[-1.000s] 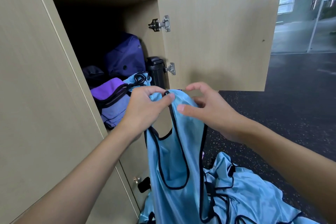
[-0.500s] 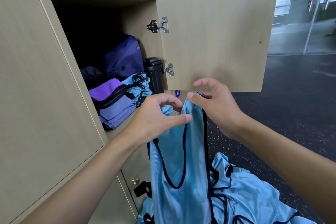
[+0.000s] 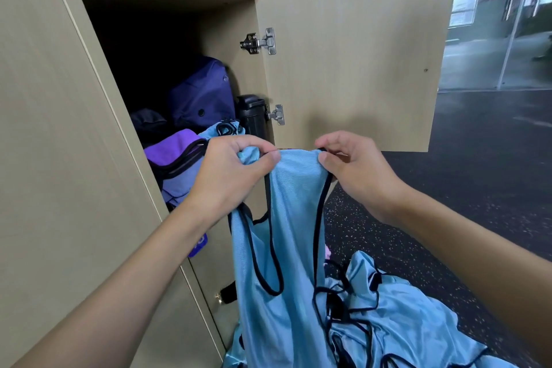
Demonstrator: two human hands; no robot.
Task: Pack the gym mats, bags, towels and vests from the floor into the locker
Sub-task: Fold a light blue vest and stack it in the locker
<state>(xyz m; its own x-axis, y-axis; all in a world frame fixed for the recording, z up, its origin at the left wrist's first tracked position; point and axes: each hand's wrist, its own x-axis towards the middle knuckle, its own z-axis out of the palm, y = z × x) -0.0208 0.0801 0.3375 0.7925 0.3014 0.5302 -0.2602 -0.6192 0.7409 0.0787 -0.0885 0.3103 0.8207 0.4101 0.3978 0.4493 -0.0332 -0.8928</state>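
A light blue vest (image 3: 294, 236) with black trim hangs in front of the open locker (image 3: 167, 24). My left hand (image 3: 230, 173) pinches its top left corner, and my right hand (image 3: 355, 170) pinches the top right corner, stretching the upper edge flat between them. Its lower part trails down onto a heap of more blue vests (image 3: 397, 326) on the floor. Inside the locker sit a dark blue bag (image 3: 203, 95), a purple bag (image 3: 176, 152), a folded blue vest (image 3: 224, 128) and a black cylinder (image 3: 251, 113).
The locker door (image 3: 355, 63) stands swung open to the right, just behind my hands. Dark speckled rubber floor (image 3: 448, 188) spreads to the right. Closed locker fronts (image 3: 44, 158) fill the left side. Glass walls lie far right.
My hands have drawn apart along the vest's top edge, spreading it wider. The vest has risen slightly toward the locker opening.
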